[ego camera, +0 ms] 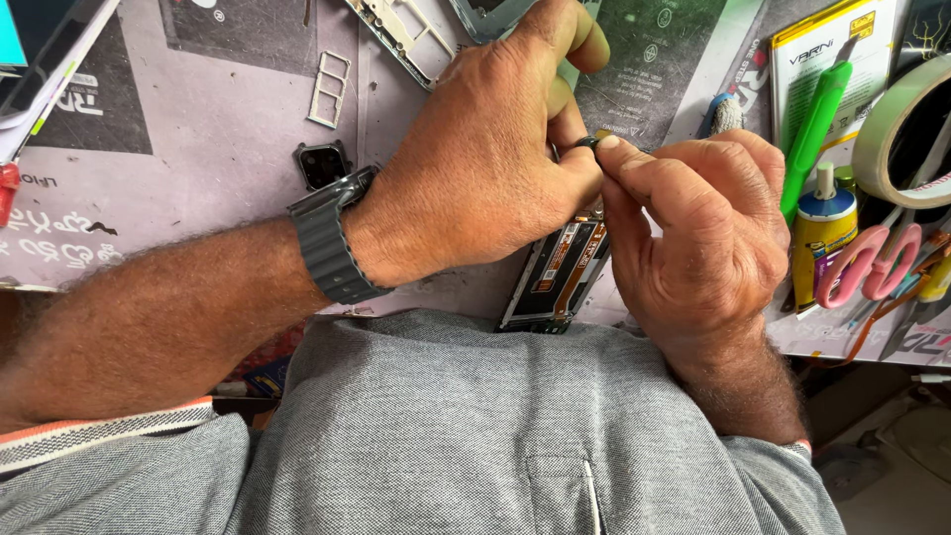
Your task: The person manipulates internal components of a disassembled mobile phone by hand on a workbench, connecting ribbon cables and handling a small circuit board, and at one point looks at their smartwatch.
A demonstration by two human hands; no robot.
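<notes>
Metal part: small dark piece (pixel 590 142), pinched between the fingertips of both hands, just above the opened phone.
Left hand (pixel 485 168): it comes in from the left with a grey watch (pixel 332 246) on the wrist; thumb and forefinger are closed on the small piece, the other fingers curl over it.
Right hand (pixel 708 223): it comes from the near right, knuckles up; thumb and forefinger are pressed together on the same piece from the other side.
Opened phone (pixel 560 272): it lies on the table (pixel 198 149) under the hands, near the body, with no back cover, and the inner board and orange strips are showing.
Progress: I judge the phone is already taken apart; the small piece is off it and in the fingers, and nothing looks put back.
Around: loose frame (pixel 396 30) and card tray (pixel 330 89) far left; green pen (pixel 817 124), glue bottle (pixel 822 233), pink scissors (pixel 877 263), tape roll (pixel 897 129) on the right.
</notes>
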